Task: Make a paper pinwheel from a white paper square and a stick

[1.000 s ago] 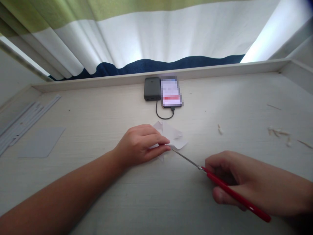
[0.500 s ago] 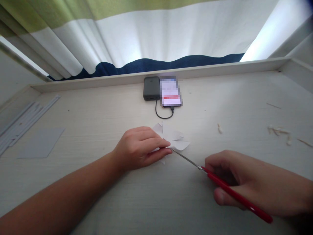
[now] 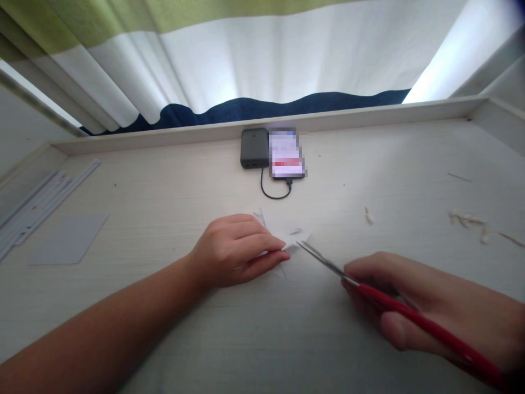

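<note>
My left hand [image 3: 238, 249] pinches a small white piece of paper [image 3: 287, 232] against the pale wooden table [image 3: 164, 208], fingers closed on it. My right hand [image 3: 414, 312] grips red-handled scissors [image 3: 394, 306]. Their thin metal blades [image 3: 322, 258] point up-left, and the tips lie at the paper's right edge.
A dark power bank [image 3: 254, 148] and a phone [image 3: 286, 154] joined by a short cable lie near the table's raised back edge. A grey card [image 3: 69, 238] and white strips [image 3: 36, 205] lie at the left. Small paper scraps [image 3: 471, 223] are scattered at the right. A curtain hangs behind.
The paper has turned flatter under my left hand. The scissors have shifted right and up, from the paper's lower edge to its right edge, and my right hand has turned.
</note>
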Action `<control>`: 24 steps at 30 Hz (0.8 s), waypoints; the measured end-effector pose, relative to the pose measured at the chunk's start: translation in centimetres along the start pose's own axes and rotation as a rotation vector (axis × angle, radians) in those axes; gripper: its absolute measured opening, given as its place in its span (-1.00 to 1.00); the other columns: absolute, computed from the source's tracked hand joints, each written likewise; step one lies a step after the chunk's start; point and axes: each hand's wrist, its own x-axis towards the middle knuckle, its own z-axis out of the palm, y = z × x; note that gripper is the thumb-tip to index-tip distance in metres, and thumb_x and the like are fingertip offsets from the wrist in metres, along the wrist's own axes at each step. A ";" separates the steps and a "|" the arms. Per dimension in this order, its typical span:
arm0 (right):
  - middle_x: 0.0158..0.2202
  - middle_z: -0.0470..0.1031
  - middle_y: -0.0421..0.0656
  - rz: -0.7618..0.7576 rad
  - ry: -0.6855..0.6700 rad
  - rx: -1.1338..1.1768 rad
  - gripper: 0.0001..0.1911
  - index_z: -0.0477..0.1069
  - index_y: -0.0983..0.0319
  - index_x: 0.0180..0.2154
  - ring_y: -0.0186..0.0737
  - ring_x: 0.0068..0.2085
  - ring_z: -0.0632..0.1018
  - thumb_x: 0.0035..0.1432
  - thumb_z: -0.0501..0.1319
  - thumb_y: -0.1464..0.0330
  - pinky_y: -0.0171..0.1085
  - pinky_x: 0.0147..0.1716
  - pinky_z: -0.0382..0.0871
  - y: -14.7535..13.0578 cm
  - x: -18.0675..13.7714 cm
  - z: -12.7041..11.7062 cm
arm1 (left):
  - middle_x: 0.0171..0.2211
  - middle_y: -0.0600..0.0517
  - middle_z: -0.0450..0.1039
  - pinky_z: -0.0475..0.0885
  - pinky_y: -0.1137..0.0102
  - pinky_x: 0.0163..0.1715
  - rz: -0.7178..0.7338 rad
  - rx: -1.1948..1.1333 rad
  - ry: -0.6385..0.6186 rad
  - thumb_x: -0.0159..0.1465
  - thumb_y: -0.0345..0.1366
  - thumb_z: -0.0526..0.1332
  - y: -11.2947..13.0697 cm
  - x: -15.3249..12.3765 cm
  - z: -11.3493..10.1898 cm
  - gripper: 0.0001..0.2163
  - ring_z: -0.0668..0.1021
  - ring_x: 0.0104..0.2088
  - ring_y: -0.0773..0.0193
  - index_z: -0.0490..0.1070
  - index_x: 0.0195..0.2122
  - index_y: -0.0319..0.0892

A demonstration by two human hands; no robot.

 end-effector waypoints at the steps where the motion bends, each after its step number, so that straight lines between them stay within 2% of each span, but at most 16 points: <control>1: -0.53 0.45 -0.13 -0.003 -0.039 -0.030 -0.60 0.44 0.18 -0.52 -0.16 -0.50 0.44 -0.08 0.27 -0.03 -0.31 -0.62 0.21 -0.3 -0.1 -0.1 | -0.45 0.02 0.56 0.46 0.46 -0.42 -0.003 0.000 0.002 0.15 -0.33 0.33 0.0 0.0 0.0 -0.89 0.55 -0.45 0.34 0.51 -0.30 -0.19; 3: -0.53 0.44 -0.13 0.006 -0.091 -0.077 -0.58 0.44 0.17 -0.50 -0.15 -0.49 0.43 -0.03 0.21 -0.05 -0.30 -0.61 0.22 -0.8 -0.2 -0.1 | -0.46 0.04 0.55 0.46 0.47 -0.42 -0.009 0.001 0.006 0.15 -0.33 0.32 0.0 0.0 0.0 -0.90 0.55 -0.46 0.35 0.51 -0.30 -0.18; 5: -0.54 0.44 -0.13 0.016 -0.081 -0.074 -0.57 0.44 0.18 -0.50 -0.16 -0.50 0.43 -0.02 0.20 -0.07 -0.30 -0.61 0.21 -0.9 -0.2 0.0 | -0.46 0.04 0.55 0.45 0.48 -0.42 -0.020 0.004 0.006 0.15 -0.32 0.33 0.0 0.0 0.0 -0.90 0.55 -0.46 0.36 0.51 -0.31 -0.18; 14: -0.56 0.42 -0.17 0.055 -0.158 0.131 -0.55 0.36 0.24 -0.51 -0.28 -0.53 0.40 0.05 0.22 -0.03 -0.35 -0.56 0.29 -0.2 -0.3 0.1 | -0.47 0.03 0.56 0.42 0.47 -0.46 -0.125 0.040 0.008 0.17 -0.35 0.29 -0.1 -0.2 0.2 -0.95 0.53 -0.47 0.36 0.52 -0.35 -0.19; 20: -0.61 0.44 -0.22 0.209 -0.255 0.324 -0.63 0.44 0.22 -0.32 -0.29 -0.57 0.43 0.09 0.23 0.04 -0.36 -0.58 0.26 0.3 -0.1 0.8 | -0.46 0.02 0.56 0.42 0.46 -0.45 -0.145 0.040 -0.010 0.17 -0.36 0.28 0.0 -0.3 0.4 -0.94 0.53 -0.47 0.34 0.52 -0.34 -0.19; 24: -0.60 0.45 -0.23 0.212 -0.271 0.354 -0.60 0.44 0.23 -0.26 -0.31 -0.57 0.42 0.12 0.20 0.02 -0.37 -0.57 0.25 0.2 0.2 0.9 | -0.43 0.03 0.57 0.43 0.46 -0.44 -0.140 0.019 -0.012 0.14 -0.41 0.27 0.2 -0.2 0.4 -0.91 0.54 -0.44 0.34 0.52 -0.32 -0.20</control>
